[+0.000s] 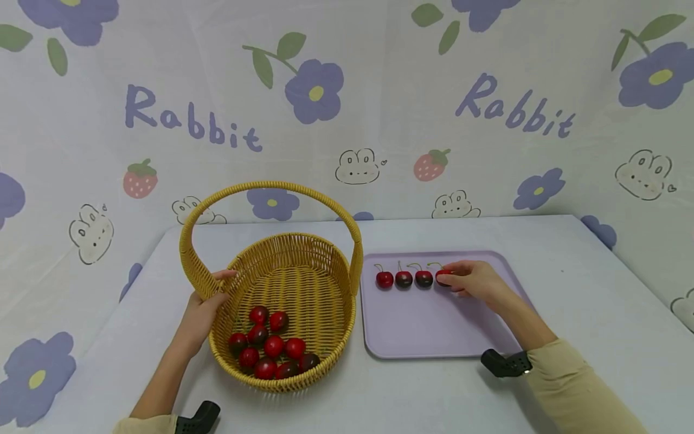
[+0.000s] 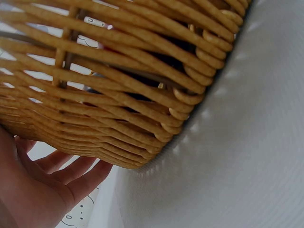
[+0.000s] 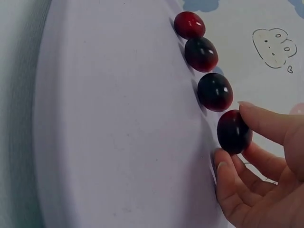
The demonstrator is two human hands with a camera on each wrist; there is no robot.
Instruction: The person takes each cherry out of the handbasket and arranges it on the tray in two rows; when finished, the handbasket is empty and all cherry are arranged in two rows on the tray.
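Right hand first: thumb and forefinger pinch a dark red cherry with a green stem, the fourth and rightmost in a row, and it sits on the far strip of the flat lilac plastic tray. Just left of it, three more red-and-dark cherries line up nearly touching one another, stems pointing up and away. Across the way, the left hand grips the near left rim of the oval woven yellow wicker basket, fingers curled over the edge beside the foot of its tall arched handle; the wrist view shows the palm under the weave with fingers fairly straight below. Inside the basket, a cluster of loose red cherries lies heaped at the near end. Basket and tray stand side by side, just apart, on the pale tablecloth, with a rabbit-and-flower printed backdrop behind.
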